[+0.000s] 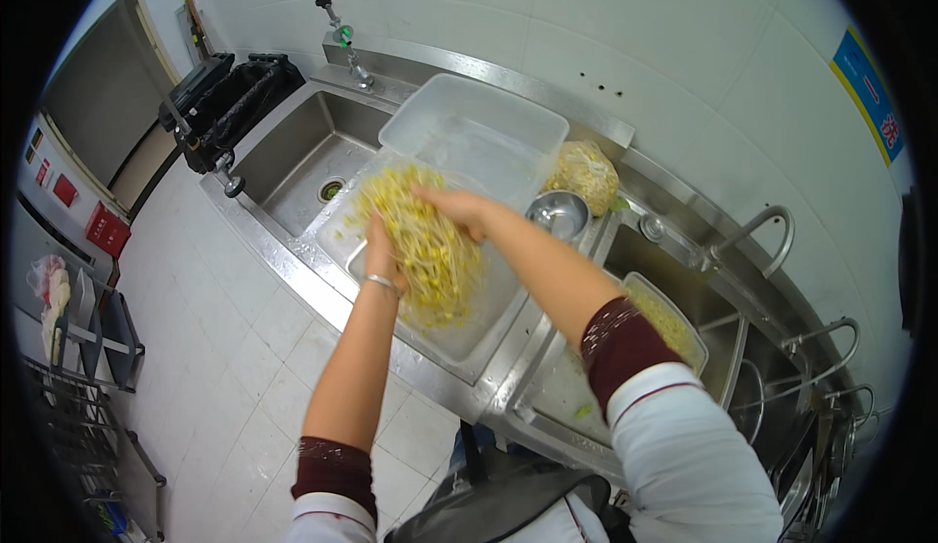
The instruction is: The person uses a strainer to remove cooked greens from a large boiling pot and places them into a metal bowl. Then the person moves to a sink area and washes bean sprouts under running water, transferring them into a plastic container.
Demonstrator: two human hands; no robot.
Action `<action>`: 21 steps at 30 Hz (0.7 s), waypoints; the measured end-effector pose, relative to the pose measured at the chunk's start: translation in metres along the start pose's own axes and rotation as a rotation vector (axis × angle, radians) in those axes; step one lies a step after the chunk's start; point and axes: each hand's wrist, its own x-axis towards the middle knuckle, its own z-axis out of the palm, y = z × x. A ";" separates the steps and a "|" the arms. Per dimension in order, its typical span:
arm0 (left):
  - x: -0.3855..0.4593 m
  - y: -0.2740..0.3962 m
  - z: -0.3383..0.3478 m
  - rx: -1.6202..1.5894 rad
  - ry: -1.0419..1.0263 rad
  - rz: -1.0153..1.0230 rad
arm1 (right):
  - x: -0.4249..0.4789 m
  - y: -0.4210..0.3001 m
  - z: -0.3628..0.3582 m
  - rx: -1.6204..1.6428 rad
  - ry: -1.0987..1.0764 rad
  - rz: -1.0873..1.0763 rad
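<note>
Between my two hands is a large bundle of yellow-headed soybean sprouts [432, 257]. My left hand [382, 254] presses on its left side, a bracelet at the wrist. From the upper right, my right hand [458, 210] grips the same bundle. Beneath the sprouts lies a translucent plastic tub [458, 341], partly hidden by them. Behind it, a second translucent plastic tub [476, 114] stands by the wall, with no sprouts seen inside. To the right of my right hand sit a metal bowl [558, 213] and a plastic bag of sprouts [584, 177].
At left is a steel sink basin [315, 147] with a drain. The right-hand basin [630, 250] holds another tub of sprouts [663, 319], partly behind my right sleeve. Curved faucets [780, 232] line the right wall. A black-lined bin [245, 103] stands beyond the left basin.
</note>
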 end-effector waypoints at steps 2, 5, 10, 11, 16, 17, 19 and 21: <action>0.049 -0.027 -0.018 0.256 0.081 -0.114 | 0.039 0.059 -0.047 -0.162 0.285 0.003; 0.054 -0.029 -0.020 0.743 0.231 -0.011 | 0.061 0.090 -0.087 -0.594 0.375 0.034; -0.002 0.022 0.015 1.670 0.148 0.185 | 0.008 0.036 -0.054 -1.117 0.355 -0.172; -0.007 0.028 0.026 1.849 -0.016 0.191 | -0.014 0.033 -0.054 -0.994 0.428 -0.267; -0.108 -0.028 0.142 1.445 -0.356 0.861 | -0.153 0.115 -0.083 0.002 0.375 -0.587; -0.118 -0.069 0.160 1.351 -0.528 0.776 | -0.185 0.153 -0.098 0.144 0.508 -0.552; -0.141 -0.147 0.180 1.157 -0.825 0.583 | -0.234 0.246 -0.122 0.425 0.753 -0.494; -0.131 -0.242 0.161 1.002 -0.906 0.085 | -0.269 0.349 -0.139 0.658 1.197 -0.346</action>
